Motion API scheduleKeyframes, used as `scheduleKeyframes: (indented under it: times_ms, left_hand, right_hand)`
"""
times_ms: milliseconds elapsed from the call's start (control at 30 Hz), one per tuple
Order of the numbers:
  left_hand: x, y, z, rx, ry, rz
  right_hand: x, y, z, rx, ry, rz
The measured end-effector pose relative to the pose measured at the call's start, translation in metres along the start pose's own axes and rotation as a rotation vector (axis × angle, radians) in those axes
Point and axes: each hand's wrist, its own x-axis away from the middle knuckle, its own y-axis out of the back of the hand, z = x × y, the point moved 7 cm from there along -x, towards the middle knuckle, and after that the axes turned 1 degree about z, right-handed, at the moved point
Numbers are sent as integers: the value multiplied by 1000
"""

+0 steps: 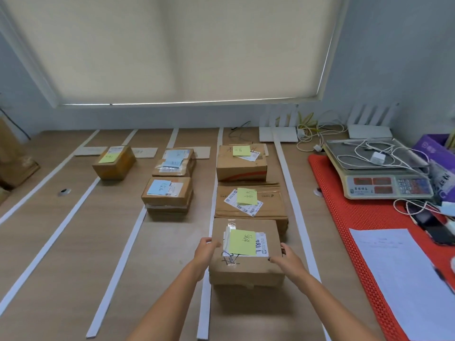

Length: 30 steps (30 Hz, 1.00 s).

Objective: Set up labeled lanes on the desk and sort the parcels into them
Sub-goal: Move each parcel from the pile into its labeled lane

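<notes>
Both hands on the near box (246, 254). My left hand (205, 252) presses flat against its left side, fingers curled over the top edge. My right hand (286, 260) cups the right front corner, fingers spread on the top and side. Neither is closed into a fist; the box is clamped between the two palms. Cannot tell if it is lifted or resting on the desk (73, 242).

The box sits in the rightmost lane, between two white tape strips (205, 299), its left edge overlapping the left strip. A yellow note (242, 242) with handwriting lies on its top, over a shipping label.

Same lane, just behind: a flat box (251, 203) with a yellow note, touching or nearly touching the near one. Behind that, a taller box (241, 163), also with a yellow note.

Next lane left: two boxes, front (167, 195) and back (174, 162), each with a blue note.

Lane left of that: one small box (113, 162) with a yellow note, at the far end.

Paper cards (144, 152) lie at the far ends of the lanes; writing too small to read.

Right of the lanes: a red mat (357, 230) carrying a white sheet (398, 274) near me and a scale (379, 173) farther back, with white cables on its pan.
</notes>
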Motion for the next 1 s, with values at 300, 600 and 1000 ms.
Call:
scheduleKeyframes:
  times_ms: [300, 600, 1000]
  left_hand:
    - [-18, 2, -3, -52, 33, -6]
    - [-26, 31, -42, -105, -121, -46]
    - [-35, 149, -97, -60, -448, -101]
  right_hand:
    - [-22, 3, 10, 15, 12, -25]
    - [-30, 9, 63, 244, 143, -185]
    - [-36, -130, 182, 161, 313, -65]
